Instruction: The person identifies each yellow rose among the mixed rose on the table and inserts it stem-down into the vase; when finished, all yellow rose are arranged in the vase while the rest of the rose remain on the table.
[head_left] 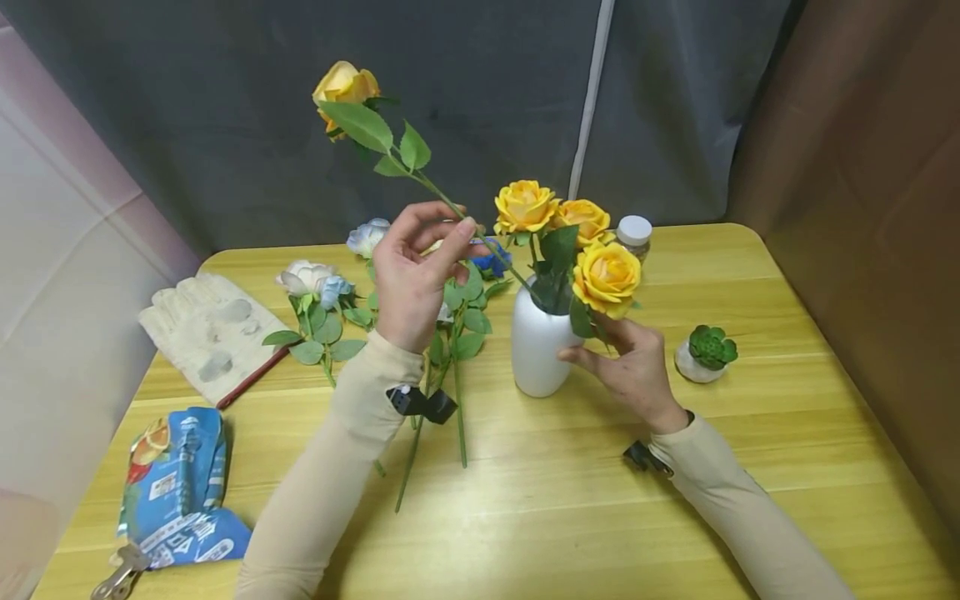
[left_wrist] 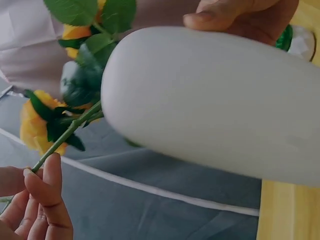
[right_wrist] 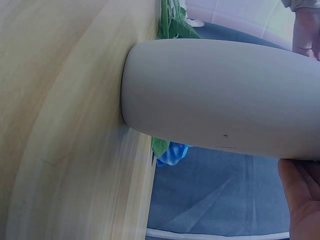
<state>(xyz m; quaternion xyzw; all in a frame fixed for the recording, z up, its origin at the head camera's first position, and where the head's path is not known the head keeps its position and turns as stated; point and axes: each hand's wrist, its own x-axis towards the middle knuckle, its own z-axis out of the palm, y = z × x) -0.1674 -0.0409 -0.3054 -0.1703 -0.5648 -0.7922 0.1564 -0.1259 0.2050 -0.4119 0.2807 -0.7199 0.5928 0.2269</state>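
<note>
My left hand pinches the green stem of a yellow rose between thumb and fingers. This rose leans up to the left, and its stem's lower end reaches into the mouth of a white vase. The vase stands upright on the table, with several other yellow roses in it. At the vase's right side, my right hand holds it near the top, thumb at the front; leaves and a bloom partly hide the fingers. In the left wrist view the stem runs from the left fingertips to the vase opening.
White, pale blue and blue flowers with long stems lie behind and below my left arm. A work glove and a blue bag with a metal clip lie at left. A small potted succulent and a white-capped bottle stand at right.
</note>
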